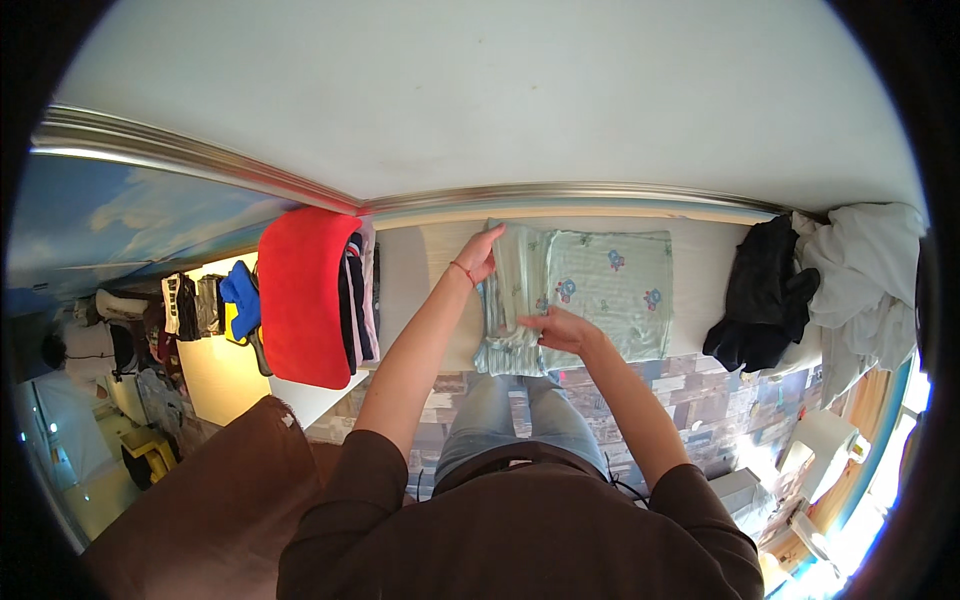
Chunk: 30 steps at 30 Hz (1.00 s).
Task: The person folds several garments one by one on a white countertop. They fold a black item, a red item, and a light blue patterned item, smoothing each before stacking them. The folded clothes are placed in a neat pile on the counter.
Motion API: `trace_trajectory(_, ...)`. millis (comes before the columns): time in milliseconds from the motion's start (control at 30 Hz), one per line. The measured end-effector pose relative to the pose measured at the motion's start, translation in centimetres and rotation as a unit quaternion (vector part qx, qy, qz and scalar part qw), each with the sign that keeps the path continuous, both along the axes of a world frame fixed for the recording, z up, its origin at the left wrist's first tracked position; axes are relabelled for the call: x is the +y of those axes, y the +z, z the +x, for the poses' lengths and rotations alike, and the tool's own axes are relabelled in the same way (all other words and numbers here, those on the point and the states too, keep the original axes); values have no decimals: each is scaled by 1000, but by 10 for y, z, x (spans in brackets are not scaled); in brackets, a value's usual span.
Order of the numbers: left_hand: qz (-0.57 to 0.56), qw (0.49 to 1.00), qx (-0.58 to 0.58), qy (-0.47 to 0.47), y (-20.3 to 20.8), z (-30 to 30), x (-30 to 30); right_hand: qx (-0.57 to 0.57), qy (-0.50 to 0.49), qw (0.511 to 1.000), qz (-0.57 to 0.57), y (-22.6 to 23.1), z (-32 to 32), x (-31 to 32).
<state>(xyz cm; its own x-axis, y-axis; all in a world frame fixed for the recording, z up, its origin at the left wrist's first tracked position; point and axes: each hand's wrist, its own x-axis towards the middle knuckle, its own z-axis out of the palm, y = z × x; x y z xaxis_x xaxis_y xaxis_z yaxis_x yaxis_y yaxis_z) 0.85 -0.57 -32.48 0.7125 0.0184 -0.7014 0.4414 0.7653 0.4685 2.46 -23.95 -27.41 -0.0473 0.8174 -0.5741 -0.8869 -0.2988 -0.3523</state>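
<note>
A pale green cloth [607,290] with blue and purple flower prints lies partly folded on a light bench-like surface in front of me. Its left part is gathered into lengthwise layers, while the right part lies flat. At the far left corner of those layers, my left hand [480,252] grips the edge, a thin red band round its wrist. My right hand [560,329] is closed on the near part of the same layers, thumb and fingers pinching the fabric. Whether the cloth is a garment or a cover, I cannot tell.
Left of the cloth stands a stack of folded clothes topped by a red one [305,300], with more folded clothes [195,305] beyond. A crumpled black garment [765,295] and a white cloth [865,280] lie at the right. A pale wall [500,110] rises behind.
</note>
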Motion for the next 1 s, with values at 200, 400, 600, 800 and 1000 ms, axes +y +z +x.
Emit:
trace_trajectory(200, -29, 999, -10, 19, 12, -9, -3, -6, 57, 998, -28, 1, -35, -37)
trace_trajectory(400, 41, 999, -19, -7, -14, -20, 7, -109, 120, 978, -128, -69, -79, -65)
trace_trajectory(600, 46, 998, -40, 10, -19, -22, 13, -79, 89, 978, -171, -60, -105, -68)
trace_trajectory(800, 361, 922, 87, 110, 10, -23, -6, -318, 406, 828, -222, -41, -92, -81)
trace_trajectory(1000, 797, 591, -120, -6, 30, -69, -83, -735, -19, 649, -197, 1, -44, -48)
